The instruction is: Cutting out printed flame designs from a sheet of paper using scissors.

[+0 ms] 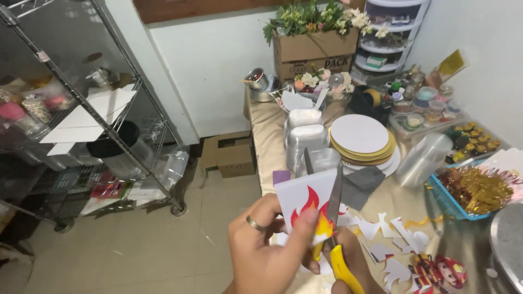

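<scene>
Two hands work one sheet: the left hand (267, 247) pinches a white paper printed with red and yellow flames (305, 204) between thumb and fingers, held up above the table (272, 136) edge, while the right hand (348, 269), mostly hidden, is closed on yellow-handled scissors (333, 228) whose blades bite into the print. Such paper looks light, thin and floppy (easily creased or torn), so a hold close to the cut line probably steadies it best. White offcuts (392, 231) and a red cartoon figure cutout (438, 272) lie just below; round cake boards (360, 136), foil trays (305, 136) and a blue basket (452, 204) crowd the table behind.
</scene>
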